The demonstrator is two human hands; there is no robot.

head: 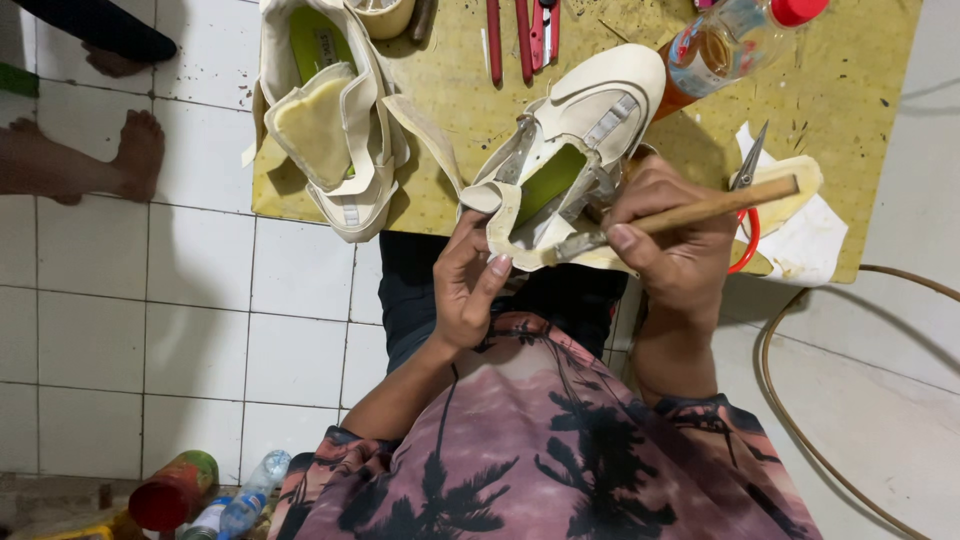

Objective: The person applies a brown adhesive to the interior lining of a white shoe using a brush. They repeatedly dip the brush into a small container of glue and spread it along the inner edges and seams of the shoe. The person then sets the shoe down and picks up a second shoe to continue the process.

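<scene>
My right hand [672, 236] grips a wooden-handled brush [700, 211], its bristle end resting on the rear edge of a cream shoe upper [585, 130] with a green insole. My left hand [468, 282] pinches the loose cream heel flap of that same shoe from below. The shoe lies at the near edge of a low yellow work board [850, 100]. A second cream shoe upper [335, 120] lies on the board's left end with a pale foam pad folded over it.
Red-handled scissors [748, 215] and white paper [810, 240] lie under my right hand. A clear bottle with a red cap [730, 40] and red tools [520, 35] sit farther back. Another person's bare feet [90, 160] rest on the white tiles at left. A hose [790, 400] curves at right.
</scene>
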